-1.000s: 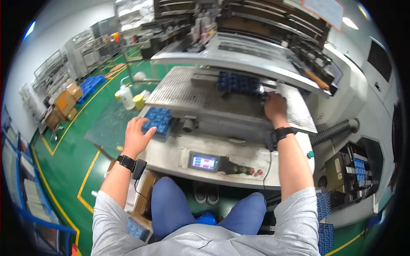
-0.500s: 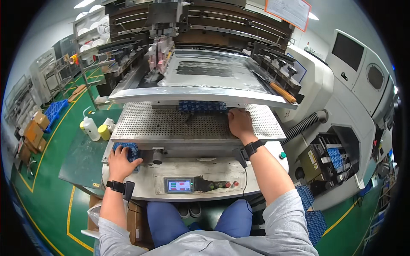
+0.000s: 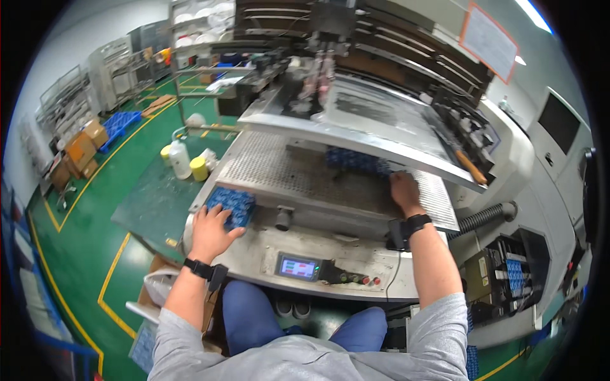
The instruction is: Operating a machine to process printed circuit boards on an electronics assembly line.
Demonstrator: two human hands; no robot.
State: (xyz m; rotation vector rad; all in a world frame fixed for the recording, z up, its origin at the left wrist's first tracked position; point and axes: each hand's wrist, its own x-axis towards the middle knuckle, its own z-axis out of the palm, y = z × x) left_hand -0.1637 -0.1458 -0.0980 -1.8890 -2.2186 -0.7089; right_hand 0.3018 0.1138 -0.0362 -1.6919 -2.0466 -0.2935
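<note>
My left hand [image 3: 215,232] rests with spread fingers on the left edge of a blue circuit board panel [image 3: 236,202], at the machine's front left corner. Whether more panels lie beneath it I cannot tell. My right hand [image 3: 405,190] is closed, its fingers curled at the right end of another blue panel [image 3: 357,160]. That panel sits on the perforated metal table [image 3: 260,162], partly hidden by the raised stencil frame [image 3: 356,141]. The right fingertips are blurred, so what they grip, if anything, does not show.
Over the table hangs the tilted stencil with grey paste and an orange-handled spatula [image 3: 470,167] on it. A small touch screen [image 3: 297,267] and buttons line the front panel. Bottles [image 3: 180,160] stand on the green side table [image 3: 149,203]. A ribbed hose [image 3: 486,217] is at right.
The view has turned left and tilted, shifting the scene rightward. My left hand has drawn back toward the panel's left edge, uncovering more of it. My right hand stays by the far panel's end.
</note>
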